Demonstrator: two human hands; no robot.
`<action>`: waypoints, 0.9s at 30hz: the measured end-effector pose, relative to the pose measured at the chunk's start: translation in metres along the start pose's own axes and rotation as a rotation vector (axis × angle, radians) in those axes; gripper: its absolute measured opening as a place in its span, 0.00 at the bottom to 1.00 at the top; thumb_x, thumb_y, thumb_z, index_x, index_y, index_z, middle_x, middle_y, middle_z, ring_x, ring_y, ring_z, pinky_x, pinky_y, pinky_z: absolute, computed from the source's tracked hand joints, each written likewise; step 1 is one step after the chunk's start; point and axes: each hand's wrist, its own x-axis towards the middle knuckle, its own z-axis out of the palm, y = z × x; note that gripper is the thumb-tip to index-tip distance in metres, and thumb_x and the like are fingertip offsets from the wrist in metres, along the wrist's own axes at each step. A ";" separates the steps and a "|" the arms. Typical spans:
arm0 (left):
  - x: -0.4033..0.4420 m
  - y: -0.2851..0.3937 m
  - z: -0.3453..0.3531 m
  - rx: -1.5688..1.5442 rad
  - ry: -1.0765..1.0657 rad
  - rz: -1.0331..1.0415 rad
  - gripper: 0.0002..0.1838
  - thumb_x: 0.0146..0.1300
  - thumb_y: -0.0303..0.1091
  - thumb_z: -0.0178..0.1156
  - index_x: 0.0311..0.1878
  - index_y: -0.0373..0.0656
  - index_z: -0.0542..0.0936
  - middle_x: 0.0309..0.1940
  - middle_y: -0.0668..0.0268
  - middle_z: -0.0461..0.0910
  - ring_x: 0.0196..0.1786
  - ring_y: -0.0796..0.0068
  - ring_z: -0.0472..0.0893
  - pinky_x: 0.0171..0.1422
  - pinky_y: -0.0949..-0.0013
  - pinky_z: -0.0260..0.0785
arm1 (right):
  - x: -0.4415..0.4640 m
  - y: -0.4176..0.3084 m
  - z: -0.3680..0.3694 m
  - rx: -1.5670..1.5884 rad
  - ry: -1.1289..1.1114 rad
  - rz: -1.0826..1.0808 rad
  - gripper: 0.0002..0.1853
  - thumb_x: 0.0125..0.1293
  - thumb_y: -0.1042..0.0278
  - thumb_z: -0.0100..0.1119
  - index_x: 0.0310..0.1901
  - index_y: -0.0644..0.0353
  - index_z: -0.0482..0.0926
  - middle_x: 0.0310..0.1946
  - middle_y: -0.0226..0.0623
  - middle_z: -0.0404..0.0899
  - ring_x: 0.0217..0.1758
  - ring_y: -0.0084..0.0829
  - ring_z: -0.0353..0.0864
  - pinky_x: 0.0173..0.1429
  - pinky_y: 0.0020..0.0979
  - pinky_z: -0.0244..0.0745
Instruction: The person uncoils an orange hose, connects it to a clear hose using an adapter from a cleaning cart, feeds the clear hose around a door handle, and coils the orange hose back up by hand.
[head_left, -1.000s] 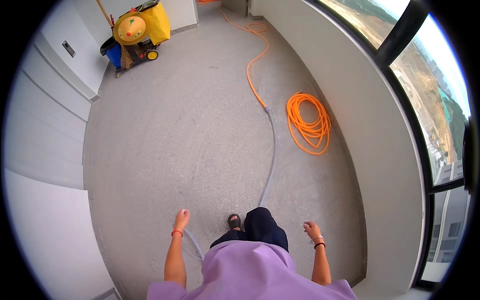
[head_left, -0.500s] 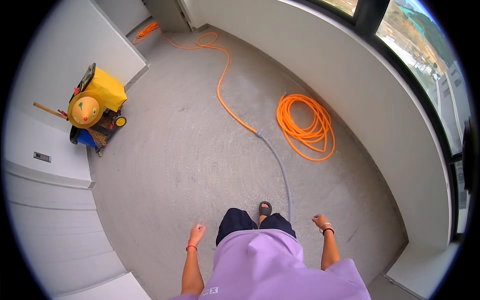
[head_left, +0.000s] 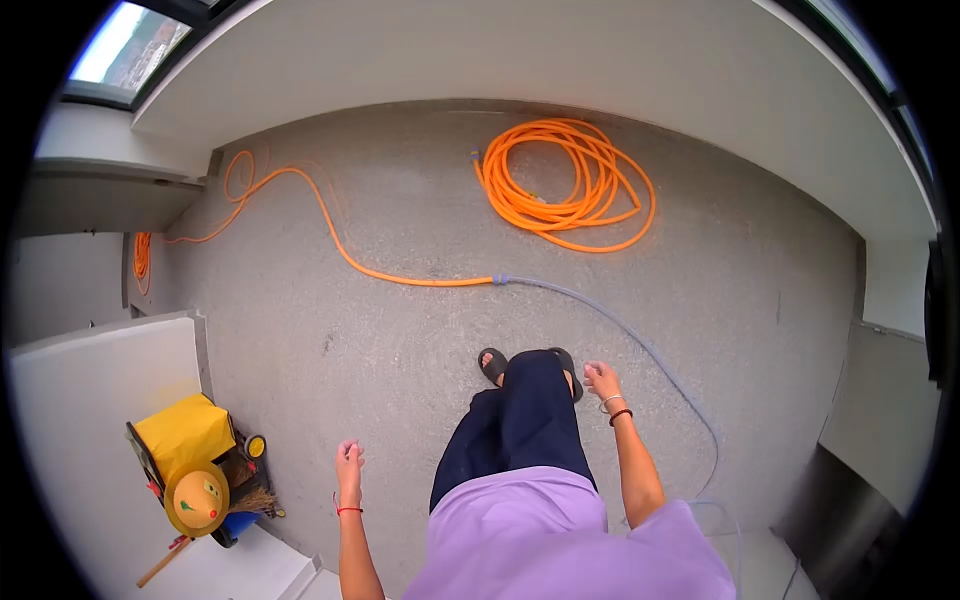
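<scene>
My left hand (head_left: 349, 470), with a red band at the wrist, hangs over the floor left of my legs, its fingers curled loosely and nothing seen in them. On the other side my right hand (head_left: 602, 381) is beside my right thigh, fingers bent, also holding nothing visible. Ahead of my feet an orange hose (head_left: 380, 275) joins a grey hose (head_left: 640, 340), which curves round to my right. A coiled orange hose (head_left: 510, 200) lies by the low wall.
A cleaning cart (head_left: 187, 432) with a yellow bag, a straw hat and a broom stands at the lower left. Another orange coil (head_left: 142, 262) lies at the far left. A low wall (head_left: 500, 60) curves along the top under windows.
The view has turned to the right, so the cart and hoses have swung left and down in it. My feet have stepped round, and both hands have swung with my body.
</scene>
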 end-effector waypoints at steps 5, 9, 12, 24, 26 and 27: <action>0.089 0.154 0.058 -0.031 -0.342 0.097 0.19 0.65 0.43 0.49 0.53 0.42 0.69 0.53 0.61 0.70 0.55 0.67 0.71 0.56 0.64 0.65 | 0.033 0.040 0.060 -0.147 0.222 0.139 0.22 0.57 0.50 0.55 0.45 0.59 0.76 0.39 0.46 0.80 0.44 0.43 0.79 0.49 0.37 0.72; 0.148 0.159 0.099 -0.066 -0.470 -0.094 0.19 0.65 0.44 0.50 0.53 0.44 0.69 0.54 0.62 0.69 0.57 0.67 0.69 0.56 0.64 0.65 | 0.089 0.007 0.124 -0.384 0.210 0.180 0.21 0.58 0.53 0.54 0.48 0.60 0.74 0.41 0.51 0.77 0.48 0.46 0.76 0.53 0.41 0.69; 0.184 0.166 0.117 -0.110 -0.524 -0.144 0.16 0.65 0.42 0.50 0.51 0.44 0.70 0.53 0.62 0.69 0.54 0.70 0.71 0.54 0.67 0.65 | 0.147 -0.055 0.158 -0.350 0.173 0.072 0.21 0.58 0.55 0.55 0.49 0.60 0.72 0.38 0.50 0.78 0.45 0.48 0.76 0.51 0.41 0.70; 0.465 0.038 0.018 -0.013 -0.081 -0.285 0.13 0.64 0.38 0.51 0.47 0.41 0.72 0.51 0.61 0.70 0.48 0.72 0.75 0.48 0.73 0.69 | 0.532 0.118 0.380 -0.253 0.541 0.124 0.41 0.59 0.39 0.48 0.68 0.51 0.47 0.48 0.58 0.72 0.49 0.53 0.74 0.51 0.42 0.69; 0.487 0.005 -0.029 -0.060 0.084 -0.323 0.13 0.64 0.41 0.52 0.46 0.43 0.71 0.50 0.63 0.71 0.48 0.73 0.75 0.48 0.73 0.68 | 0.560 0.106 0.399 -0.118 0.664 0.184 0.39 0.56 0.43 0.55 0.64 0.55 0.55 0.56 0.56 0.67 0.54 0.53 0.70 0.57 0.42 0.66; 0.490 -0.016 -0.058 -0.105 0.163 -0.378 0.14 0.63 0.43 0.53 0.47 0.45 0.71 0.50 0.64 0.71 0.48 0.73 0.74 0.49 0.73 0.67 | 0.567 0.109 0.401 -0.303 0.740 0.147 0.31 0.55 0.54 0.59 0.57 0.57 0.61 0.51 0.55 0.70 0.49 0.47 0.74 0.50 0.39 0.72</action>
